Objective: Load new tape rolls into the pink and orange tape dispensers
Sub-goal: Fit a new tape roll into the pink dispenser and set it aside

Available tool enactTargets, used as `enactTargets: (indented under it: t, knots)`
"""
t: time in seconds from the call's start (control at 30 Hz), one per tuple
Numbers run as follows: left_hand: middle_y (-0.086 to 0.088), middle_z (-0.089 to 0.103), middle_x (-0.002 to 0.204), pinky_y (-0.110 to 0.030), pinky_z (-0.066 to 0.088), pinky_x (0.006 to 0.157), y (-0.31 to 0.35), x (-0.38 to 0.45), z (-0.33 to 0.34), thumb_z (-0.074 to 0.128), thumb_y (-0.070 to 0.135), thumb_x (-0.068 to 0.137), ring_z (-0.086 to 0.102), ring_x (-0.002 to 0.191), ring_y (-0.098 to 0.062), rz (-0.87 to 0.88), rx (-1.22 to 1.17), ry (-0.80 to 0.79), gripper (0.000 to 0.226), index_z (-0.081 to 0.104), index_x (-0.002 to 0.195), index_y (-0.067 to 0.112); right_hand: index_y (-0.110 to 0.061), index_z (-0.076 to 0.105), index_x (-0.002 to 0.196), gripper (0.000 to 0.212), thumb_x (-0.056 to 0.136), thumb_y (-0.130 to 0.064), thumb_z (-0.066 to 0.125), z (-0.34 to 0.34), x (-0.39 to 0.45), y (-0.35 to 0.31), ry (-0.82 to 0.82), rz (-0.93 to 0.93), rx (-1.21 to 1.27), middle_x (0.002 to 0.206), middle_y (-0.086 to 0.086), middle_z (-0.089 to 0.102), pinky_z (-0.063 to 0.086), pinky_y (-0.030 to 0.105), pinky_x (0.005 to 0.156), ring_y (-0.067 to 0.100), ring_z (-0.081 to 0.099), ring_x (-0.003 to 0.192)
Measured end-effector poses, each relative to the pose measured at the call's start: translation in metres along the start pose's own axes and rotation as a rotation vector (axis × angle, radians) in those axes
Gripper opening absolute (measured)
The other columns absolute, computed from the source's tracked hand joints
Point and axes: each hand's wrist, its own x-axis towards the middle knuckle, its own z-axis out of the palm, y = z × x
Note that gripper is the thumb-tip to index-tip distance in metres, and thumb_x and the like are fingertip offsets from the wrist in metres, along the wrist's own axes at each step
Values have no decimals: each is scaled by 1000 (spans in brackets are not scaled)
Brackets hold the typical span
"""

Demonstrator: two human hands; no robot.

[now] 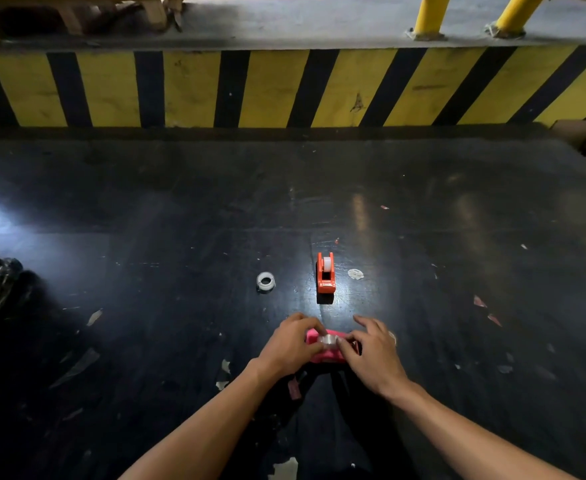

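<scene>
Dark floor (180, 237): pink dispenser (328, 356) between hands, left grip (293, 342), right grip (371, 351) both pinching tape roll (329, 340)

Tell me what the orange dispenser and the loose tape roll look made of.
Orange dispenser: apparently moulded plastic, uniformly coloured with crisp edges and a slight sheen. Loose tape roll: seemingly clear plastic tape, translucent and glossy; its core is too small to judge.

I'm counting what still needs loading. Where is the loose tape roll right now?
The loose tape roll lies flat on the dark floor, left of the orange dispenser and beyond the left hand, untouched.
</scene>
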Motion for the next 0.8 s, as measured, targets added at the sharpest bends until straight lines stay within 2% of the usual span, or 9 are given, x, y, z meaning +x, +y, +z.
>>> enactTargets:
  t: [0.07,0.17,0.3,0.4,0.57,0.63,0.73,0.8]
  knots:
    - [12,51,97,-21,43,83,1,1,-1,75,33,81,55,89,-8,0,12,-3,14,69,94,35,-18,75,91,30,84,-45,64,1,1,-10,39,79,66,129,3,59,36,33,103,21,47,125]
    - [10,52,99,-22,42,82,1,2,-1,74,34,82,55,90,-9,2,40,-2,14,69,95,35,-21,71,77,22,79,-43,70,1,2,-24,58,185,144,100,0,62,45,29,80,21,60,98]
    - [7,54,103,-28,47,87,2,2,-1,75,35,82,56,93,-13,-4,54,-7,16,69,97,33,-18,69,73,13,80,-28,71,0,8,-33,47,260,244,95,5,63,38,24,72,20,59,87]
    - [8,54,101,-27,46,84,2,1,-1,77,33,80,56,90,-13,-3,60,2,17,71,97,32,-12,69,74,13,80,-23,68,-2,8,-30,16,307,280,93,3,63,35,23,67,17,57,80]
    - [11,53,97,-26,44,81,0,0,-1,79,31,80,55,85,-10,1,67,23,19,73,97,31,-13,64,62,14,75,-15,69,-13,4,-13,55,415,464,62,-3,65,43,26,55,12,55,59]
    - [11,54,98,-24,43,81,0,0,-1,79,30,80,55,85,-10,1,62,24,19,74,98,30,-15,59,57,21,75,-12,70,-16,5,-5,49,446,529,57,-3,62,45,28,57,12,54,56]
    - [10,55,99,-24,43,81,-1,0,-1,79,31,81,55,85,-9,7,58,24,18,74,99,30,-15,53,60,27,78,-4,68,-18,4,8,-4,501,709,65,11,59,52,45,67,25,60,66]
    - [10,55,99,-26,46,81,-1,0,-1,78,33,81,56,85,-10,6,59,24,18,74,99,30,-14,51,61,27,79,-3,68,-17,2,14,-9,500,714,65,11,57,53,46,66,25,59,66]
